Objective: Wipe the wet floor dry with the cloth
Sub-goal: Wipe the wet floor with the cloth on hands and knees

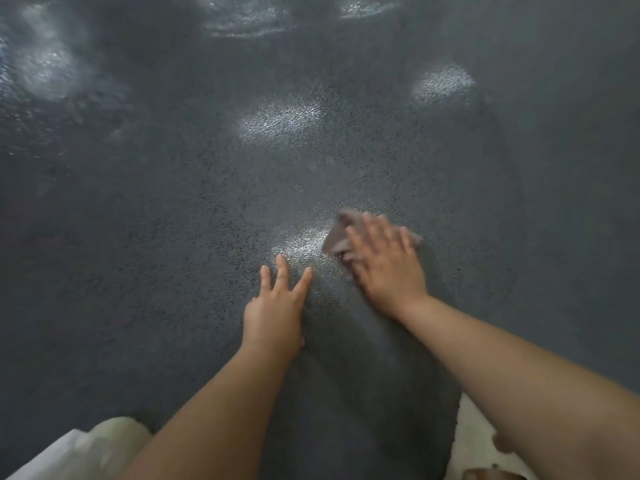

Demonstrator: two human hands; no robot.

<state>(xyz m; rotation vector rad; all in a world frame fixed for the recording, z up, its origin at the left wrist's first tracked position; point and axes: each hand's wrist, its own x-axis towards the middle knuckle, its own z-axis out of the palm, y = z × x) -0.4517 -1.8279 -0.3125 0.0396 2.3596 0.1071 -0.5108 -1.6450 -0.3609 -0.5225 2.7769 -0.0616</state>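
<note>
The floor [194, 209] is dark grey and speckled, with shiny wet patches. One glossy patch [301, 242] lies just ahead of my left hand. A small greyish-pink cloth [337, 233] lies flat on the floor to the right of that patch. My right hand [384, 265] presses down on the cloth with spread, straight fingers; hand and cloth are blurred. My left hand [277, 306] rests flat on the bare floor with fingers spread, apart from the cloth.
More wet, shiny patches lie farther off: one in the middle [280, 121], one to the right [443, 81], one at the top [249, 22] and a wide one at the far left [41, 64]. My pale-clothed knees [86, 448] show at the bottom corners.
</note>
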